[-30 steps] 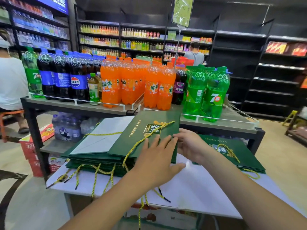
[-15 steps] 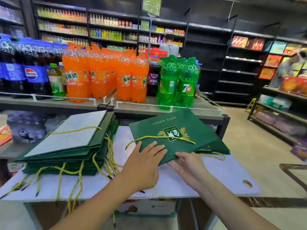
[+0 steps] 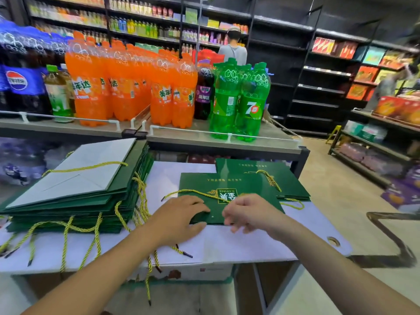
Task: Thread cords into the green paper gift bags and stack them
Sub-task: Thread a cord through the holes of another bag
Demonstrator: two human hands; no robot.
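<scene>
Bench (image 3: 250, 243) under the soda shelf now carries the bag (image 3: 200, 181), moved over from the stack (image 3: 91, 201) left of the left grip (image 3: 179, 215), which presses it flat-fingered, while the right grip (image 3: 247, 211) curls at its near edge, whether pinching the cord (image 3: 193, 191) I cannot tell, so threading looks next.

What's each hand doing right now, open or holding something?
Left hand: open, fingers resting on the green gift bag.
Right hand: fingers curled at the bag's near edge, blurred; grip cannot be told.
</scene>
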